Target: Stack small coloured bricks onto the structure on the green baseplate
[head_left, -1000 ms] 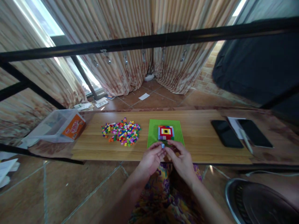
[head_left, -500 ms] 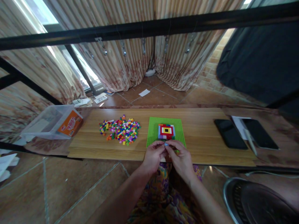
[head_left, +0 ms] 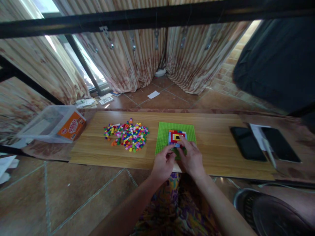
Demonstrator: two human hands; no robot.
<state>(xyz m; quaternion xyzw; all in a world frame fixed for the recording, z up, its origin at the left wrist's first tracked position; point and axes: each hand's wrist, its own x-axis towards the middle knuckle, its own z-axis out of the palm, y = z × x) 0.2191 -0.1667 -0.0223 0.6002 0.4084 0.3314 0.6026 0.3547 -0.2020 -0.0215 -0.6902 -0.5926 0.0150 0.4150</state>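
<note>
A low square build of toy bricks (head_left: 171,136) stands on the green baseplate (head_left: 161,132). It has red, yellow and black at its middle and light blue and other colours around them. My left hand (head_left: 162,165) is at its near left edge, fingers bent and fingertips close together by light blue bricks; what they pinch is too small to make out. My right hand (head_left: 193,159) reaches over the near right corner, index finger on top of the build and thumb low at the near side, gripping that corner. It covers part of the build.
Left of the baseplate lies a heap of loose coloured bricks (head_left: 134,135). A clear plastic box (head_left: 46,126) with an orange label stands at the far left. Two dark phone-like or tablet-like devices (head_left: 248,144) and a white pen-like stick (head_left: 269,153) lie right. A black bar (head_left: 157,19) crosses above.
Both hands have moved forward from the baseplate's near edge to the build. They held a small blue piece between them before; now they are slightly apart, right fingers on the build. The view has shifted slightly.
</note>
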